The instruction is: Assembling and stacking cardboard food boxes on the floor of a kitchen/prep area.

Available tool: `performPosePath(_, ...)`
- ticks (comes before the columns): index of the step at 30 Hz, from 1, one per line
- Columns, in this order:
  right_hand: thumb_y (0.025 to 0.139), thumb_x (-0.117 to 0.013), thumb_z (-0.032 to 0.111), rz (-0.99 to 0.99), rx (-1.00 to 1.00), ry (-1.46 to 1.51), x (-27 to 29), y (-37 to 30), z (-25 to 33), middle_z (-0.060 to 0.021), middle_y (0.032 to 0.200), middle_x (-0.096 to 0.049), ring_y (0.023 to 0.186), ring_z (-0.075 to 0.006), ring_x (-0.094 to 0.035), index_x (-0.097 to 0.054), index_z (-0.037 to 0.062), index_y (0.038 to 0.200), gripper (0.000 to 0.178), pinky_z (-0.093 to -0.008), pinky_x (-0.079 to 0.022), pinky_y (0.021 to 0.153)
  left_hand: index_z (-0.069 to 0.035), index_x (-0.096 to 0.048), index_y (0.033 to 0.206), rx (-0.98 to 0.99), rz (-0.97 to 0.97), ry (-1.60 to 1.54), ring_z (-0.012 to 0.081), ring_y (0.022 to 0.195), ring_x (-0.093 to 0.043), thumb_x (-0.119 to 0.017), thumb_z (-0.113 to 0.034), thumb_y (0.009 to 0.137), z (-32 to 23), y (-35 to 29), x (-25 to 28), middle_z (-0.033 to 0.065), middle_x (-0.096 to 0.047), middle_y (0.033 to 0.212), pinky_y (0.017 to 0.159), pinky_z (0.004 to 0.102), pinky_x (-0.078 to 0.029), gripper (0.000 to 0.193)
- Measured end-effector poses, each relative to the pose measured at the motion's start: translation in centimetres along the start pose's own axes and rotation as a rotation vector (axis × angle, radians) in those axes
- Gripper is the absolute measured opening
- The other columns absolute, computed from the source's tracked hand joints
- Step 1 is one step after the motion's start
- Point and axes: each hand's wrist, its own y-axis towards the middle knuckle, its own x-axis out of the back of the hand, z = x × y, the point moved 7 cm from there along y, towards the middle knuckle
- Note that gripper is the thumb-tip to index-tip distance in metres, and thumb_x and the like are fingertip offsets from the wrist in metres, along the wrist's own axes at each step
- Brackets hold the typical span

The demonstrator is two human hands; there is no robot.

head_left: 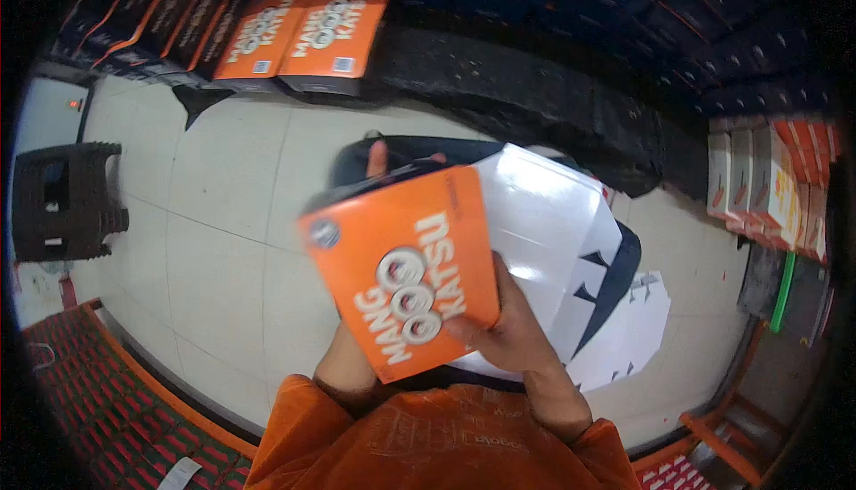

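Observation:
An orange-fronted cardboard box (pixel 348 258) with dark sides is held tilted in front of my body, between both hands. My right hand (pixel 513 329) grips its lower right edge, the thumb lying on the orange face. Most of my left hand (pixel 377 160) is hidden behind the box; only fingertips show over the far edge, and its forearm passes underneath. Right beside the box lies a stack of flat white cardboard blanks (pixel 544 222) with dark cut-out notches, resting on a dark surface.
Two finished orange boxes (pixel 334 31) stand at the back left beside dark boxes (pixel 160 8). Black-wrapped stacks (pixel 499 80) line the far side. More white blanks (pixel 637 329) lie on the tiled floor at right. A dark plastic stool (pixel 67 200) is at left, red-green patterned racks (pixel 116 401) at lower left.

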Motion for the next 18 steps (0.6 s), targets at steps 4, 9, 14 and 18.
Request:
performPosePath(4,0.090,-0.060,0.034,-0.316,-0.099,0.189,3.8,8.2,-0.2,-0.0156,0.121,-0.055,0.111,-0.0235,-0.056,-0.034,-0.0014,0.135,0.063,-0.0345,-0.049,0.088,-0.010,-0.053,0.114,-0.118,-0.354,0.107,0.0231,0.091,-0.060,-0.050,-0.018,0.093,-1.1,0.0,5.0,0.0061,-0.059,0.108,0.083,0.0363,-0.049,0.022)
performPosePath(9,0.090,-0.049,0.044,-0.498,-0.108,-0.431,6.7,22.9,-1.6,-0.0280,0.122,-0.055,0.116,-0.0415,-0.054,-0.048,-0.0037,0.125,0.059,-0.0469,-0.041,0.100,-0.003,-0.051,0.117,0.128,0.102,1.445,0.0327,0.097,-0.056,-0.061,-0.022,0.083,8.9,-5.2,2.4,0.0150,-0.056,0.112,0.082,0.0417,-0.047,0.040)
performPosePath(14,0.090,-0.046,0.054,-0.532,-0.284,-0.811,6.2,22.7,-0.3,-0.0271,0.132,-0.047,0.119,-0.0426,-0.051,-0.048,-0.0018,0.128,0.067,-0.0491,-0.041,0.099,-0.002,-0.046,0.124,0.103,0.279,1.733,0.0360,0.106,-0.052,-0.067,-0.031,0.080,19.0,-5.9,1.2,0.0201,-0.051,0.119,0.087,0.0427,-0.045,0.057)
performPosePath(18,0.093,-0.045,0.055,-0.556,0.042,-0.800,9.1,16.7,3.9,-0.0261,0.122,-0.056,0.113,-0.0368,-0.057,-0.052,-0.0010,0.124,0.064,-0.0460,-0.044,0.095,0.001,-0.043,0.127,0.083,0.249,1.780,0.0376,0.110,-0.050,-0.070,-0.038,0.077,20.4,-4.3,1.6,0.0231,-0.047,0.123,0.090,0.0435,-0.044,0.069)
